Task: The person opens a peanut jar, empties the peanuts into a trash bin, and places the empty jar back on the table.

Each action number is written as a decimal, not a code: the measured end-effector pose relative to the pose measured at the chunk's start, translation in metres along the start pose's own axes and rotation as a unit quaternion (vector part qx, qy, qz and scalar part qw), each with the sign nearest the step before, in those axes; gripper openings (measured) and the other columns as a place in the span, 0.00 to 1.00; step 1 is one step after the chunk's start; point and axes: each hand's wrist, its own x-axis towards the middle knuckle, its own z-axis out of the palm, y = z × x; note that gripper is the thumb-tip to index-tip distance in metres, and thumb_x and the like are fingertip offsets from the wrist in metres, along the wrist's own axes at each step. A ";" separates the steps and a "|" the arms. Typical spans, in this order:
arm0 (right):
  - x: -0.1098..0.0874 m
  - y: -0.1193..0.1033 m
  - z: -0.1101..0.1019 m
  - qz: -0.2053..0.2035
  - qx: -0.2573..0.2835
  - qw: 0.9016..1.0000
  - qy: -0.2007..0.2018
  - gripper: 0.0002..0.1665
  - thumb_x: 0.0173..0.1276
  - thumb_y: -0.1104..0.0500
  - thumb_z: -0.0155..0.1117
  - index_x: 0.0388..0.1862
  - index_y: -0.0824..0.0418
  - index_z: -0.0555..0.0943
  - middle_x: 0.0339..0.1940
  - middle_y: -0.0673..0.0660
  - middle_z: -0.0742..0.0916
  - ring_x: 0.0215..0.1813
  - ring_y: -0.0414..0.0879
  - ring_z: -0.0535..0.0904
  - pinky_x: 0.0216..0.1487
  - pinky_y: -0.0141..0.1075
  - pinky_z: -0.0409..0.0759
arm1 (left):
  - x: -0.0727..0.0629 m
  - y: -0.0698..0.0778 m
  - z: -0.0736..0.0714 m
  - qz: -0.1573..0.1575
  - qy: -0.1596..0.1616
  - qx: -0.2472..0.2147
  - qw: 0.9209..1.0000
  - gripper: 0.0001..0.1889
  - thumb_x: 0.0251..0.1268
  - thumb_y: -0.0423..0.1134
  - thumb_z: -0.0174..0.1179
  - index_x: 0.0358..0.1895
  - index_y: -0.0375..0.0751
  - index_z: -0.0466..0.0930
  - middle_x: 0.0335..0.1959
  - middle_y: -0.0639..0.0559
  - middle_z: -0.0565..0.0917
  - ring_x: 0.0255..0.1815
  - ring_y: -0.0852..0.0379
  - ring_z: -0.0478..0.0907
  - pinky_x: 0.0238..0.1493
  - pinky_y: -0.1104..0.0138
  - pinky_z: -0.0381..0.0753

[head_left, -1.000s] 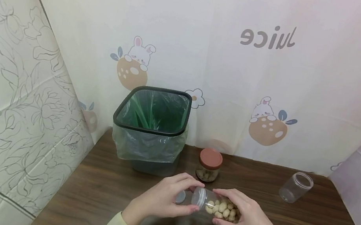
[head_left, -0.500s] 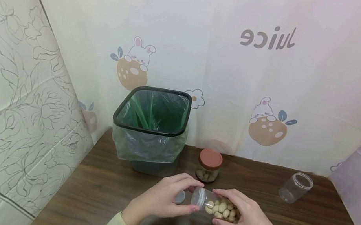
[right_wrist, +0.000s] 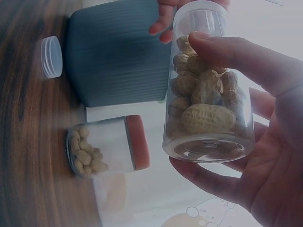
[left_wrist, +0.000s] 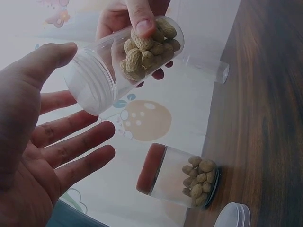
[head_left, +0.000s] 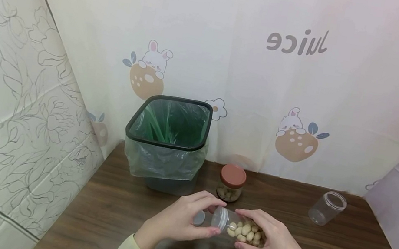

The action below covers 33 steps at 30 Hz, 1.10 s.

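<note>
A clear jar of peanuts (head_left: 245,230) lies tilted sideways between the two hands, its peanuts in their shells gathered at the right end. My right hand (head_left: 274,247) grips the jar's base end, thumb across its wall in the right wrist view. At the ribbed, translucent neck end, thumb and fingertips of my left hand (head_left: 183,219) meet opposite sides; the lower fingers (left_wrist: 85,165) extend past it in the left wrist view. Whether that end carries a lid, I cannot tell. A round translucent lid (right_wrist: 51,56) lies on the table near the left hand.
Behind the hands, a red-lidded jar (head_left: 231,182) holding more peanuts stands on the dark wood table (head_left: 97,213). A black-rimmed bin (head_left: 164,145) with a plastic liner is at back left. Back right stands a clear open jar (head_left: 327,207). Printed cloth hangs behind.
</note>
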 end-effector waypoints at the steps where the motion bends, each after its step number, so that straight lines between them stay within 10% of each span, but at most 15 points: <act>1: 0.000 0.000 0.000 0.000 0.001 1.000 0.000 0.42 0.60 0.54 0.89 0.72 0.45 0.80 0.60 0.40 0.86 0.50 0.35 0.85 0.51 0.24 0.81 | 0.000 0.000 0.000 -0.002 -0.002 -0.002 1.000 0.29 0.71 0.48 0.77 0.72 0.50 0.79 0.61 0.56 0.82 0.56 0.60 0.85 0.58 0.72 0.83; 6: -0.001 0.000 0.000 -0.002 0.001 1.000 0.002 0.42 0.60 0.54 0.90 0.72 0.45 0.80 0.60 0.40 0.86 0.50 0.35 0.85 0.51 0.23 0.81 | 0.000 0.002 -0.003 -0.001 -0.004 0.000 1.000 0.31 0.71 0.48 0.77 0.73 0.49 0.78 0.63 0.56 0.81 0.57 0.62 0.84 0.58 0.72 0.83; 19: -0.002 -0.002 -0.004 0.004 0.019 1.000 -0.005 0.41 0.62 0.53 0.88 0.72 0.45 0.80 0.61 0.42 0.87 0.51 0.36 0.86 0.52 0.24 0.81 | 0.000 0.001 -0.007 0.131 0.010 0.067 0.989 0.38 0.62 0.46 0.81 0.75 0.49 0.76 0.74 0.52 0.77 0.73 0.62 0.76 0.71 0.70 0.76; 33: -0.002 -0.002 -0.004 0.003 0.014 1.000 -0.001 0.44 0.57 0.58 0.91 0.72 0.45 0.81 0.60 0.41 0.87 0.51 0.36 0.85 0.52 0.23 0.80 | 0.002 0.001 -0.007 0.154 0.006 0.099 0.983 0.35 0.63 0.38 0.80 0.73 0.49 0.77 0.75 0.53 0.77 0.74 0.61 0.75 0.71 0.71 0.74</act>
